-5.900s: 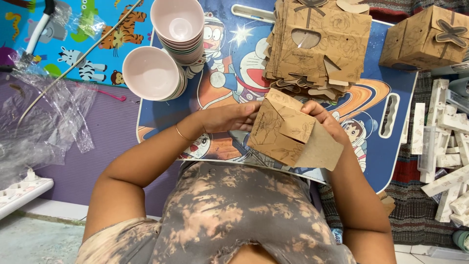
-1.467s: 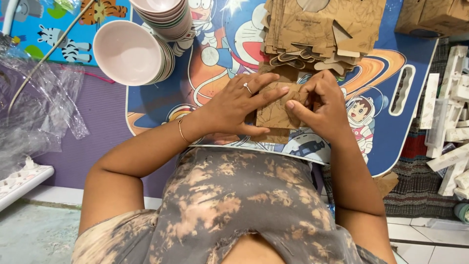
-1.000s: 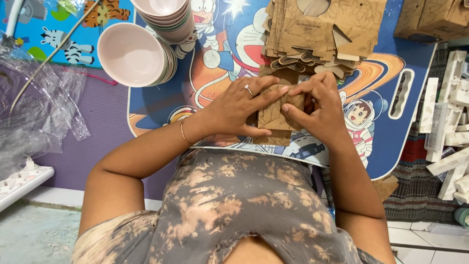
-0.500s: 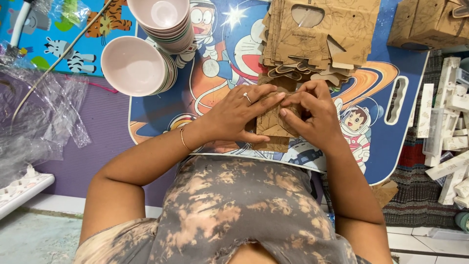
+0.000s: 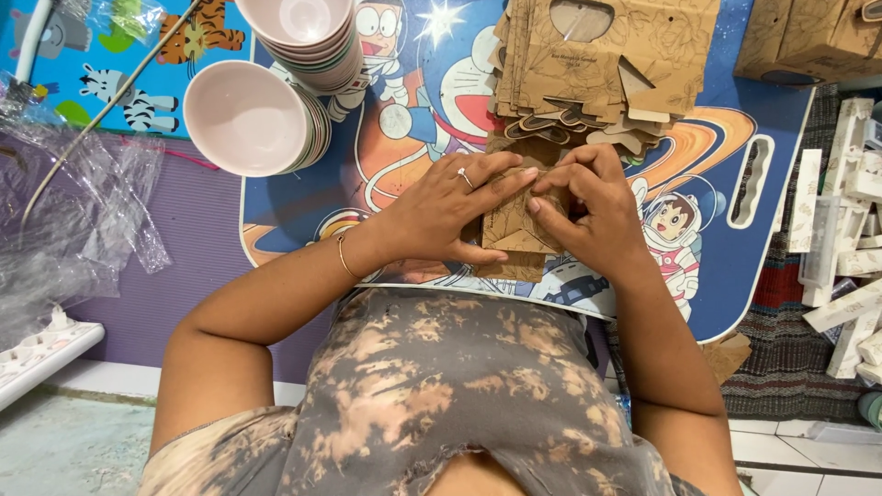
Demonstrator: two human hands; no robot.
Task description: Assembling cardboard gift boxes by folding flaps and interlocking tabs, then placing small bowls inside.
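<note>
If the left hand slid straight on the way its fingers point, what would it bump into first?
The left hand points rightward across the brown cardboard piece, toward the right hand. Their fingertips nearly meet already, so it would most likely bump the right hand's fingers first, though depth is hard to judge from above.

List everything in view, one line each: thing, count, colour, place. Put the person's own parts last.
cardboard box piece: one, brown, pressed between both hands on the lap table
flat cardboard blanks: one stack, brown, far edge of the lap table
lap table: one, blue with cartoon print, in front of the person
bowls: two stacks, pale pink, far left of the lap table
folded boxes: count unclear, brown, top right
plastic wrap: a crumpled heap, clear, on the left
white card strips: several, white, right edge
power strip: one, white, lower left
left hand: ring and bracelet, on the cardboard box piece
right hand: on the cardboard box piece
</note>
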